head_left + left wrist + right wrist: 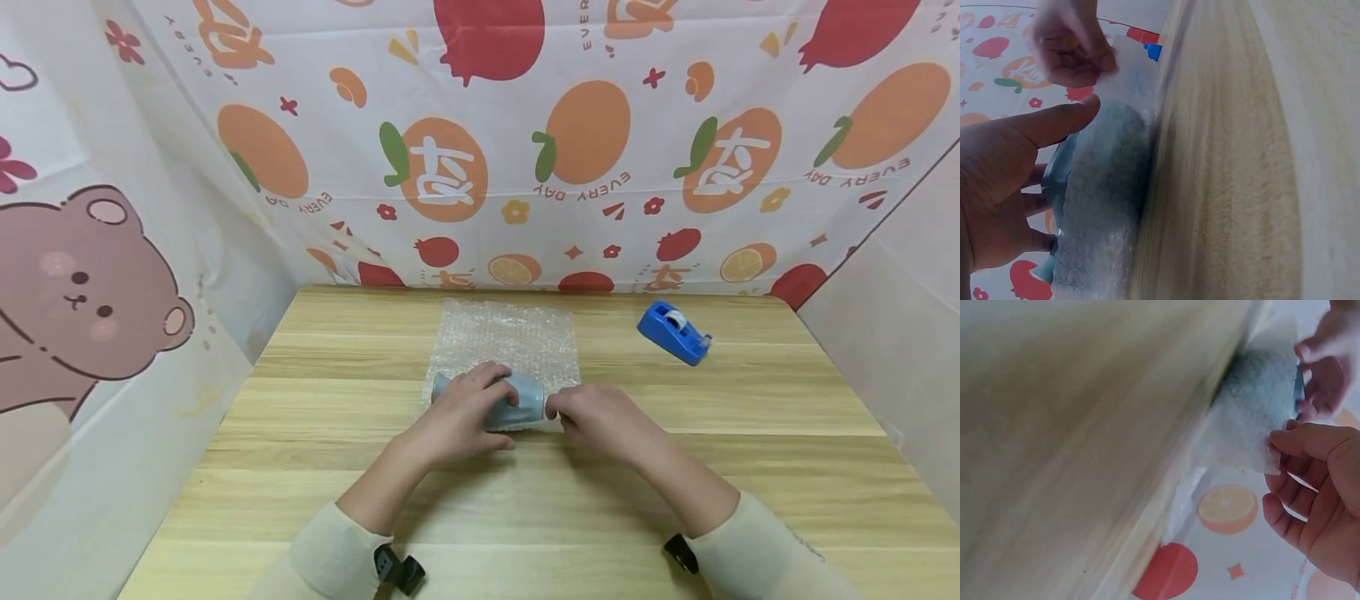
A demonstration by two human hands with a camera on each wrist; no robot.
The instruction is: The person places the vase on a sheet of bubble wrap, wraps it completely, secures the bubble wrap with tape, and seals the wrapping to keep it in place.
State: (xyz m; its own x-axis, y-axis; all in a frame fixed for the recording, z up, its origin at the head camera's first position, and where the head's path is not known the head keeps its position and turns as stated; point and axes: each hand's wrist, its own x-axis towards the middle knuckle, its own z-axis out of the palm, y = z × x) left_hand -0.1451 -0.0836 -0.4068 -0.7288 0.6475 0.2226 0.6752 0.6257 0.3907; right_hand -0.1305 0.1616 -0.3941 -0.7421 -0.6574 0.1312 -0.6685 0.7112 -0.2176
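Bubble wrap [517, 333], clear plastic, underlies the grey-blue tapered cup [530, 399] on the pale wooden surface [322, 408]; my left hand [467, 410] spreads over the cup, my right hand [602, 419] pinches the wrap. A weak pinch could free it.

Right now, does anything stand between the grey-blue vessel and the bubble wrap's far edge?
Only the left hand, its fingers over the vessel's far side. Beyond them, nothing visible lies on the bubble wrap.

The light wood-grain table [765, 492] stands before a white rear cloth [510, 158] — printed with oranges and red fruit. The left side cloth [187, 275] carries a large bear motif.
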